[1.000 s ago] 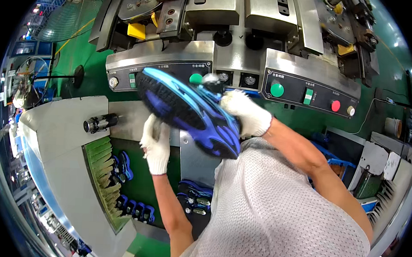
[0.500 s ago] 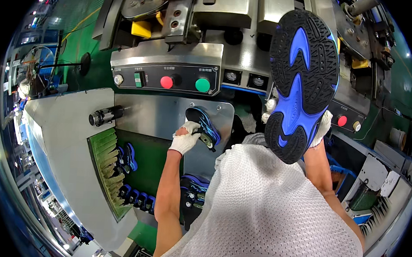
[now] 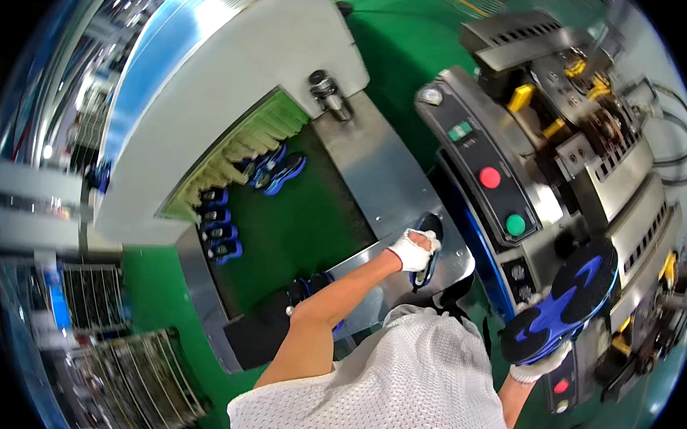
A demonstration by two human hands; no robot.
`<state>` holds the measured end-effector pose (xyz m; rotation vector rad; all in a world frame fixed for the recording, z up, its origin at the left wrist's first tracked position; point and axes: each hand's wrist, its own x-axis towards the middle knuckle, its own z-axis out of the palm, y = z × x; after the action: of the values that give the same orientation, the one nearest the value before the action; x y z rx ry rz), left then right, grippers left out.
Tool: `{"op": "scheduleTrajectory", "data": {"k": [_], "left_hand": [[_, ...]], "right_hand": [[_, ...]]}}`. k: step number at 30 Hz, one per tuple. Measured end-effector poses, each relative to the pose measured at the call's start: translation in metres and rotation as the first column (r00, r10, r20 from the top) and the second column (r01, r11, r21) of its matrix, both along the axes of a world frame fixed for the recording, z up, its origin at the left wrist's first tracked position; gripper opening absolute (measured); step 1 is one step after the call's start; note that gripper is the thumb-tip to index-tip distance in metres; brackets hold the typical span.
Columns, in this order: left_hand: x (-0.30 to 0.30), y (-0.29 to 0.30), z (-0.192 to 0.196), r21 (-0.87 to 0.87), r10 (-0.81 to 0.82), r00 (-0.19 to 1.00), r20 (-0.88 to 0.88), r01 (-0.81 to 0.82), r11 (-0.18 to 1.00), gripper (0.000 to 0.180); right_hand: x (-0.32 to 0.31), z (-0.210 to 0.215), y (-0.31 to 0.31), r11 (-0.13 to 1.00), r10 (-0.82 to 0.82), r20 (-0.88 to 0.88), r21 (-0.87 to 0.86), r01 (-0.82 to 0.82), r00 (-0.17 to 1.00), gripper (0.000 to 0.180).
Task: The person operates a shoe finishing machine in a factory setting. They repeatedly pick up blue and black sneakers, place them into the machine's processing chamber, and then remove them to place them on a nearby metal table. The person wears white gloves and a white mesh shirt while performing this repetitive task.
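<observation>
My left hand, in a white glove with bare fingertips, is closed around a dark shoe with blue trim. That shoe rests on the metal ledge beside the conveyor, and the hand covers its middle. Over on the right, my gloved right hand grips a second shoe and keeps it raised, its black and blue sole turned towards me. Most of the right hand's fingers are behind this shoe.
Several blue-edged shoes stand on the green conveyor belt by a fringed curtain. A pressing machine with a button panel is at the right. A wire rack stands lower left.
My view has swung left, so the conveyor has come to the middle and the machine has shifted right. Both hands keep their shoes; the raised one appears lower and farther right, tilted.
</observation>
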<state>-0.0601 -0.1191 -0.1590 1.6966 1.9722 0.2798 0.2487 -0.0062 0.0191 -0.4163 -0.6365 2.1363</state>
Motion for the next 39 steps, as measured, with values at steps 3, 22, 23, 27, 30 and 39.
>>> {"op": "scheduleTrajectory", "data": {"k": [3,22,23,27,30,39], "left_hand": [[0.02,-0.018,-0.012,0.087,0.16,0.987,-0.017,-0.158,0.984,0.026],[0.016,-0.004,0.062,0.212,0.155,0.964,0.215,-0.201,0.956,0.042],[0.013,0.005,0.081,0.274,0.158,0.96,0.231,-0.219,0.936,0.042],[0.0,0.052,0.163,0.473,0.177,0.918,0.356,-0.34,0.813,0.033],[-0.006,0.105,0.207,0.638,0.073,0.936,0.345,-0.291,0.713,0.037],[-0.044,0.308,0.21,0.592,-0.048,0.997,-0.062,0.076,0.803,0.05]], "right_hand": [[-0.02,0.011,-0.004,0.996,0.08,0.043,0.031,-0.082,0.996,0.09],[-0.03,0.044,0.017,0.95,0.311,0.066,-0.048,-0.308,0.948,0.086],[-0.026,0.047,0.021,0.959,0.278,0.069,-0.071,-0.273,0.958,0.083],[-0.009,0.047,0.034,0.971,0.091,0.009,-0.222,-0.087,0.996,0.073],[0.003,0.033,0.041,0.963,0.022,0.004,-0.27,-0.02,1.0,0.071],[0.012,0.017,0.06,0.989,-0.088,0.102,-0.106,0.099,0.991,0.069]]}}
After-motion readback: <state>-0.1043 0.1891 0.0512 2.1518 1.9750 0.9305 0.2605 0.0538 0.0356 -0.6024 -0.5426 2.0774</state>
